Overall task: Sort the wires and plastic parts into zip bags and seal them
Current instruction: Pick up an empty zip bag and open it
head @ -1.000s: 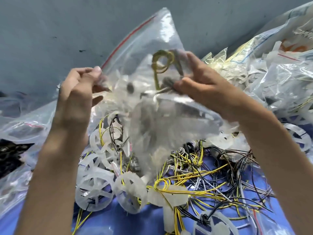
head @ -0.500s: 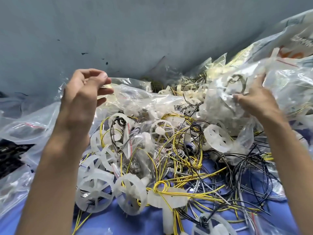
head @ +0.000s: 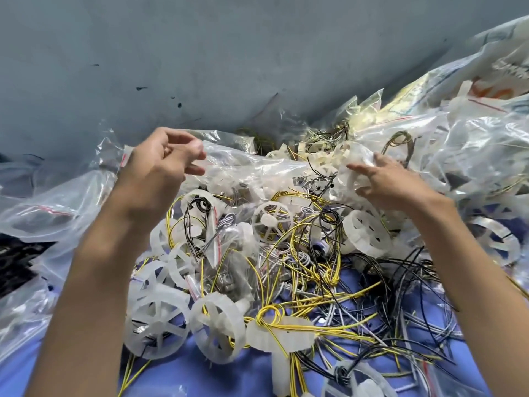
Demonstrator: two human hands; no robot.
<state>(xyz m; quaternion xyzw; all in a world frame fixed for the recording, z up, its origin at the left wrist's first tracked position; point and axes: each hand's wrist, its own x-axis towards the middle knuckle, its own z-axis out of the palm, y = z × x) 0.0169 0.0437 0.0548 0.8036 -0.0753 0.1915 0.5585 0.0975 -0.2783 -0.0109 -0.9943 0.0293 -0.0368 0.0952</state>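
Many wires (head: 312,282), L hand (head: 154,170) loose, R hand (head: 392,184) splayed

Small-parts packing workshop: loose wires (head: 309,270), plastic wheel parts (head: 157,316), heaped zip bags (head: 472,156) (some filled) on blue worktop (head: 249,376).

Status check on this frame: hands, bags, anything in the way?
Left hand loose, empty. Right hand spread on a filled bag. Wires and wheels tangled below, unsorted.

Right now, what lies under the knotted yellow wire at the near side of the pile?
The knotted yellow wire rests on a white plastic part, which lies on the blue cloth. Whatever is beneath that part is covered by it.
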